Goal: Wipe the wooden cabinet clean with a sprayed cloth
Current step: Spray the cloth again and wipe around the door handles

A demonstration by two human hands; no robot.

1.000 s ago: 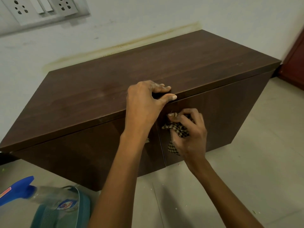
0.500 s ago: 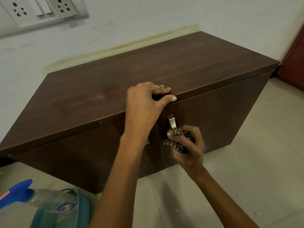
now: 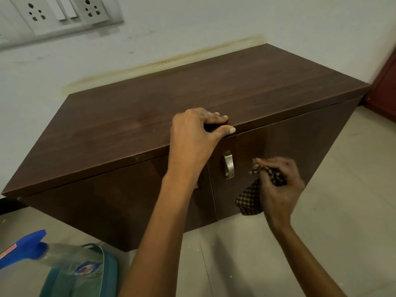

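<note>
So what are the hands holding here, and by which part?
The right hand holds the checked cloth bunched at its upper end, the rest hanging. The left hand grips the cabinet top's front edge.

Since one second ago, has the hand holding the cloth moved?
Yes. The right hand with the cloth moved right, from over the door handle to beside it.

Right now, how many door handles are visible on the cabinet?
1 clear: a metal handle on the right door, beside the cloth. A sliver at the left hand's wrist may be a second, mostly hidden.
</note>
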